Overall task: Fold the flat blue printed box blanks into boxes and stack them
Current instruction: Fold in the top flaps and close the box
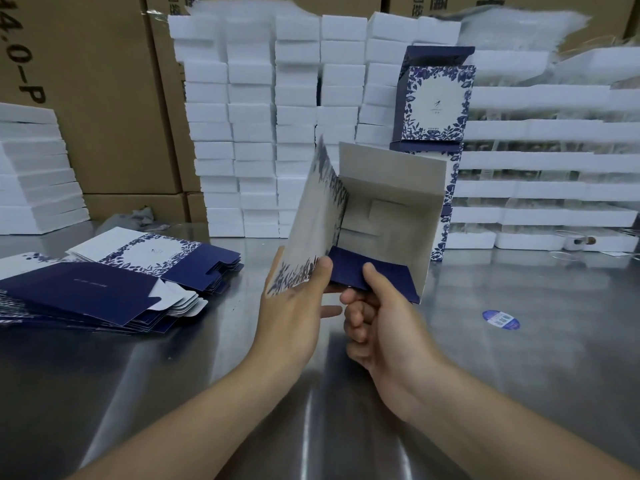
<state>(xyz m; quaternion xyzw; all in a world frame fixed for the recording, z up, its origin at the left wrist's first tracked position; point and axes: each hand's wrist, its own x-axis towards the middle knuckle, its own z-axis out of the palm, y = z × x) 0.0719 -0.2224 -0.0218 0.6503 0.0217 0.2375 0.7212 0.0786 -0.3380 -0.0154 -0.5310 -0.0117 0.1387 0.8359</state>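
1. Nearest the near edge of the bench (pixel 519 358), the left hand (pixel 298 306) is pinching the lower edge of the printed panel (pixel 311 230), thumb on the outer face and fingers hidden behind it, one fingertip poking out below.
2. The right hand (pixel 377 323) is pinching the navy flap (pixel 349 270), thumb pressing on top and the other fingers curling underneath.
3. Between the hands, the half-formed box (pixel 381 209) is being held above the middle of the bench with its open end facing the camera. It is showing a plain grey inside, white outer faces with blue leaf print, and solid navy flaps.
4. Judging by its thinness, the card is likely light, stiff across its panels and willing to bend only at the creases. The printed faces may be slippery, and corners would probably crush under a hard squeeze, so gripping near the fold lines and flap edges looks best.
5. At the left edge, the pile of flat blanks (pixel 104 289) is lying fanned out.
6. Towards the right, an oval sticker (pixel 501 319) is lying on the steel.
7. At the far edge, the folded boxes (pixel 436 105) are standing stacked upright against white foam blocks (pixel 259 116).
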